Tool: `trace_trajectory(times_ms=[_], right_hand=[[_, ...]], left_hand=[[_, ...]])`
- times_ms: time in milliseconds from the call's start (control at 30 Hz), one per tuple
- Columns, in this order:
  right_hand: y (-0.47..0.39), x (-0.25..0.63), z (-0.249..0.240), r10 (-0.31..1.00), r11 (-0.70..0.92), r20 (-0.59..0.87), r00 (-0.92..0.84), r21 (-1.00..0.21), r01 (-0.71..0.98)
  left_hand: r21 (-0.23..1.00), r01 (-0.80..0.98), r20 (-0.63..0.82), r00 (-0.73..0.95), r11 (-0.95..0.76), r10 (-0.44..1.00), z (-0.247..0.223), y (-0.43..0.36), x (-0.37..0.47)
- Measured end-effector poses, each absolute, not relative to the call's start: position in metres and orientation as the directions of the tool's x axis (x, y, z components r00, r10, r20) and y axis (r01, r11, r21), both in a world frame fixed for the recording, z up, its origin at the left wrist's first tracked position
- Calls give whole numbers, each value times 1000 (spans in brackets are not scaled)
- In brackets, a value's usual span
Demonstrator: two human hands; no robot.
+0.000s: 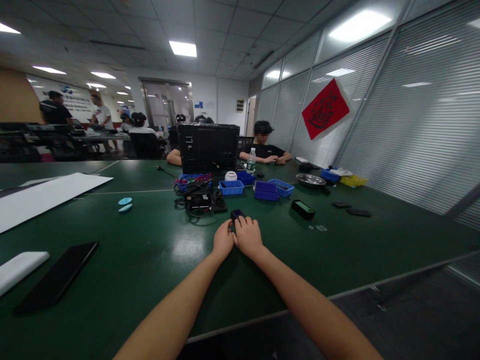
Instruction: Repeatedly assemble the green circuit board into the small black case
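Small dark box (237,214): just below frame center. Steady it with the left hand (224,241); keep right hand (248,236) pressure light. Whether either grip pinches it cannot be told.

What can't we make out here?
Head view:
Small dark object: near side hidden by left hand and right hand; grip unclear.
Bent arm: its hand hidden behind black case.
White block: cut off by left edge.
Bottle: label too small to read.
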State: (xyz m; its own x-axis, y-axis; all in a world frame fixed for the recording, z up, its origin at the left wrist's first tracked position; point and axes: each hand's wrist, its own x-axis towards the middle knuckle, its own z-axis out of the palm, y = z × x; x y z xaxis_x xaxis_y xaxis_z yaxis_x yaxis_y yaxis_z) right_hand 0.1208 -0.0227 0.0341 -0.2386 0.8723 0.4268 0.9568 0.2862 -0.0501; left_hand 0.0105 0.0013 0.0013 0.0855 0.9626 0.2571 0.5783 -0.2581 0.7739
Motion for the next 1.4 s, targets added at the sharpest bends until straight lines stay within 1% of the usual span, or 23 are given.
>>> trace_trajectory(times_ms=[67, 100, 167, 200, 233, 267, 300, 367, 400, 433, 567, 633, 767, 933, 1000, 1100, 1200, 1300, 1400], right_hand=[[-19, 128, 36, 870, 290, 456, -187, -165, 943], [-15, 135, 37, 866, 275, 484, -127, -248, 929], [-5, 151, 35, 837, 229, 545, 59, -446, 865], [1, 158, 33, 837, 207, 529, 142, -545, 812], [7, 164, 30, 857, 183, 478, 195, -635, 751], [11, 168, 26, 894, 149, 395, 211, -706, 692], [15, 169, 22, 937, 112, 294, 186, -762, 638], [18, 166, 15, 988, 70, 135, 72, -815, 575], [18, 162, 12, 995, 75, 98, 10, -820, 568], [17, 157, 11, 994, 104, 95, -45, -814, 571], [9, 139, 11, 947, 322, 237, -219, -739, 592], [7, 136, 12, 926, 376, 263, -270, -705, 601], [10, 138, 12, 934, 357, 227, -277, -658, 663], [9, 140, 16, 944, 327, 218, -246, -537, 778], [7, 140, 19, 952, 305, 197, -236, -513, 802], [5, 141, 21, 960, 279, 169, -223, -518, 809], [5, 142, 21, 959, 284, 174, -225, -537, 794], [5, 143, 20, 957, 290, 184, -226, -546, 786], [5, 143, 20, 961, 274, 174, -213, -550, 789]], left_hand=[[794, 560, 245, 58, -234, 968, 0, 4, 10], [799, 556, 240, 52, -228, 969, 0, 4, 10], [800, 555, 241, 51, -228, 969, -1, 5, 11], [798, 557, 244, 53, -231, 968, -1, 5, 11], [794, 561, 246, 58, -235, 968, -1, 4, 12], [787, 569, 249, 63, -240, 966, -1, 3, 13], [776, 580, 256, 71, -249, 964, 0, 2, 14], [741, 614, 283, 82, -272, 956, 1, 1, 15], [721, 637, 297, 75, -275, 952, 2, 0, 14], [703, 659, 306, 56, -266, 950, 3, 0, 14], [692, 705, 296, -82, -154, 952, 5, 3, 10], [706, 696, 279, -105, -130, 954, 5, 5, 8], [730, 670, 264, -92, -137, 960, 5, 4, 4], [737, 661, 266, -94, -139, 959, 6, -2, -3], [733, 666, 268, -92, -141, 959, 6, -5, -8], [718, 682, 265, -90, -135, 960, 7, -9, -18], [702, 704, 256, -102, -112, 961, 10, -14, -35], [680, 731, 237, -138, -63, 962, 12, -17, -59], [660, 751, 247, -192, -20, 950, 14, -19, -86]])
